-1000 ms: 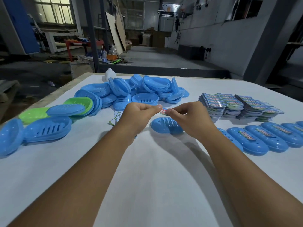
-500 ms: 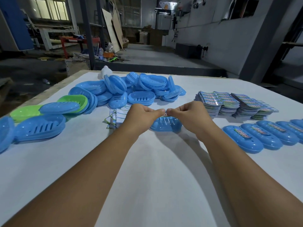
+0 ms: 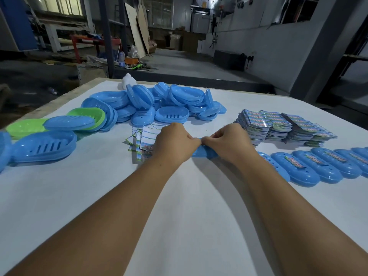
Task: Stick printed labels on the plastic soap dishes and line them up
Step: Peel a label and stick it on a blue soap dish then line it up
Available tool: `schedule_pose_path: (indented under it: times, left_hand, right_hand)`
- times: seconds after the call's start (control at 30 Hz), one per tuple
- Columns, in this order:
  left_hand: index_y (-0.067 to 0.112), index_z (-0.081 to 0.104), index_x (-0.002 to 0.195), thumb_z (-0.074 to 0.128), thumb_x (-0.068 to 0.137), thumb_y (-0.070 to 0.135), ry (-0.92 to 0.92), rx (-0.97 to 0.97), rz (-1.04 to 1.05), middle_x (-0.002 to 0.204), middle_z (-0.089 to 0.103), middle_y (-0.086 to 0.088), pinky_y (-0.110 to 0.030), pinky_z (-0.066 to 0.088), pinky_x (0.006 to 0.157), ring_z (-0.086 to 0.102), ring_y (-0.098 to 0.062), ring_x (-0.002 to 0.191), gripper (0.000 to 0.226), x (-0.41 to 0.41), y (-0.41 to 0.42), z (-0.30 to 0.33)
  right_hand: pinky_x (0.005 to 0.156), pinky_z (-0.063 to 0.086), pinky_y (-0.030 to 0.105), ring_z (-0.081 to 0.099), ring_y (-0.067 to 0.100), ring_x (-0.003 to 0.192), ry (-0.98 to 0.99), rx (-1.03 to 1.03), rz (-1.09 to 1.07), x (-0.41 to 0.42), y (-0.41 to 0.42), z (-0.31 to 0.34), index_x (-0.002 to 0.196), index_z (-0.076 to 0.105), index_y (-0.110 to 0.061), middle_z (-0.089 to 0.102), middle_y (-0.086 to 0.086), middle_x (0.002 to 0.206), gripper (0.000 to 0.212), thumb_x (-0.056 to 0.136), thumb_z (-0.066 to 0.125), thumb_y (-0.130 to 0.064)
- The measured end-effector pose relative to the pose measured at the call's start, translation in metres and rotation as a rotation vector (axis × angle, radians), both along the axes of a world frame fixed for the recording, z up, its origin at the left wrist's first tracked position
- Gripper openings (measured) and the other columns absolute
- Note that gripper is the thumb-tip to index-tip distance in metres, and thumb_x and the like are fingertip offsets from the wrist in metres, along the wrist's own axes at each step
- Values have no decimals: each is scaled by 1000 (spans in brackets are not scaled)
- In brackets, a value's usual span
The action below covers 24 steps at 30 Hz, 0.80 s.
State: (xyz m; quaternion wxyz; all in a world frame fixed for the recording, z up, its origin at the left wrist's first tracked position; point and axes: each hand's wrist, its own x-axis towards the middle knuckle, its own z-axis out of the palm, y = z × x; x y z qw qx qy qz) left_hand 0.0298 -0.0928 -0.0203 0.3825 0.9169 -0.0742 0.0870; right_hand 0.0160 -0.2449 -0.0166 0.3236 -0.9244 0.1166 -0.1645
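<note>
At frame center, left hand point(image 3: 175, 144) and right hand point(image 3: 229, 142) press on a blue dish point(image 3: 203, 154), grip state unclear; labelled dishes point(image 3: 318, 168) line the right, an unlabelled pile point(image 3: 159, 104) waits upper left.

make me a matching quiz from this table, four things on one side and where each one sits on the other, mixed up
Things:
1. green soap dish
2. label stacks
3. row of labelled dishes
4. peeled backing sheets

Places:
A. just left of the left hand
B. near right edge
C. far left, among blue dishes
D. behind the right hand

Pairs: 1-C, 2-D, 3-B, 4-A
</note>
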Motion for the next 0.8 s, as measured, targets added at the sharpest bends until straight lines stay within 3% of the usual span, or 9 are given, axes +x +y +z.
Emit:
schedule_pose_path:
  times: [0.17,0.23,0.33,0.47,0.57,0.67,0.8]
  left_hand:
    - [17,65,76,68,83,40,-125,130,7,86,70,-6,-34,52,73,64,-30,85,25,-3,-2,0]
    - [22,59,81,68,84,42,-156,155,-2,89,68,-5,-33,47,71,63,-29,86,22,-1,-2,0]
    - [23,53,97,68,85,47,-169,158,2,92,61,-2,-34,43,69,59,-28,85,31,3,1,-4]
    - [26,57,100,55,95,45,-162,-9,18,87,67,-4,-37,49,68,62,-27,82,20,6,5,-5]
    - [24,56,99,45,100,42,-254,-52,45,81,67,-4,-37,43,64,61,-28,78,21,7,8,-3]
    - [24,55,97,42,101,42,-317,-35,63,77,65,-1,-36,42,61,60,-27,74,23,6,12,-3]
    - [25,53,95,42,101,42,-339,-24,92,68,60,2,-35,37,57,57,-26,69,22,7,14,-4]
  right_hand:
    - [62,54,34,66,25,72,-26,-158,-39,0,4,-1,66,72,-10,70,8,64,34,75,73,-42]
    - [65,54,35,66,23,74,-19,-182,-57,0,3,0,73,69,-15,70,1,70,34,74,73,-48]
    - [73,49,34,60,15,89,10,-253,-67,-3,1,2,100,60,-29,61,-11,94,41,74,71,-59]
    - [86,45,29,59,13,107,-98,-205,146,-6,4,2,122,66,-27,64,-7,121,39,87,70,-43]
    - [98,44,26,56,11,122,-38,-161,351,-11,12,6,135,61,-27,62,-9,135,48,87,66,-33]
    - [96,47,31,58,14,117,102,-243,431,-20,14,12,144,49,-38,61,-10,134,63,83,67,-38]
    - [92,47,34,57,21,114,154,-444,347,-30,7,21,138,53,-41,59,-5,131,57,84,64,-56]
